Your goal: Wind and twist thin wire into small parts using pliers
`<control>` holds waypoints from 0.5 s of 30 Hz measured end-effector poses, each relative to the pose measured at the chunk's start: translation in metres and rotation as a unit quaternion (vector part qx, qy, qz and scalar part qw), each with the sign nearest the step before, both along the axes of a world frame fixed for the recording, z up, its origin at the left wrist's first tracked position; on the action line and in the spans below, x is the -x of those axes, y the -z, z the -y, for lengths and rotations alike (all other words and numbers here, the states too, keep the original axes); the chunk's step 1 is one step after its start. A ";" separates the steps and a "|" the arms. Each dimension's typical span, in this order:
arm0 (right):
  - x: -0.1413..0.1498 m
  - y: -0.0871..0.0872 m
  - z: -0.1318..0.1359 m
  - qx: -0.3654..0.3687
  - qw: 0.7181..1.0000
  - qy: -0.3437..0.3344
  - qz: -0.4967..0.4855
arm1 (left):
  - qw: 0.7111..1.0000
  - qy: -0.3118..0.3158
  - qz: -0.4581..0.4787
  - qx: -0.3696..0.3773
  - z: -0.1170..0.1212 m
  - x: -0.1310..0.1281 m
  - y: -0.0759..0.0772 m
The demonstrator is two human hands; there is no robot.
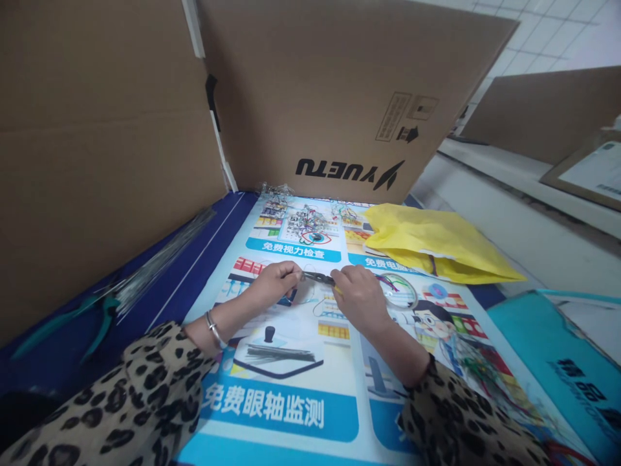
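My right hand (359,299) is wrapped around a small pair of pliers (317,277) with dark jaws and a bit of yellow handle showing. The jaws point left and reach the fingertips of my left hand (277,283). Those fingers are pinched together on a thin wire, most of it too fine to follow. Below the pliers, a faint wire curves over the printed sheet (334,369). Just right of my right hand lies a round clear dish (398,290) with coloured wires at it. A bundle of short dark wires (281,353) rests on the sheet nearer to me.
Cardboard panels (349,77) wall the back and left. Tangled wire pieces (310,220) lie at the back, another tangle (485,372) at right. A yellow bag (436,243) sits back right. Teal-handled pliers (104,323) and long straight wires (165,255) lie left.
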State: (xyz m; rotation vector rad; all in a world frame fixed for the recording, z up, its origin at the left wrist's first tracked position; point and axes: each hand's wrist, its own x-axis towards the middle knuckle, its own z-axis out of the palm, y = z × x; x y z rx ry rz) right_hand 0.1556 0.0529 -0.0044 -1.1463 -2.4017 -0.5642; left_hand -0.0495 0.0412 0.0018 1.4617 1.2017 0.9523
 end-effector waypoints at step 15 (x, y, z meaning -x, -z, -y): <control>0.000 0.003 -0.002 -0.023 0.999 0.008 0.024 | 1.000 -0.027 0.008 -0.010 0.001 -0.002 0.003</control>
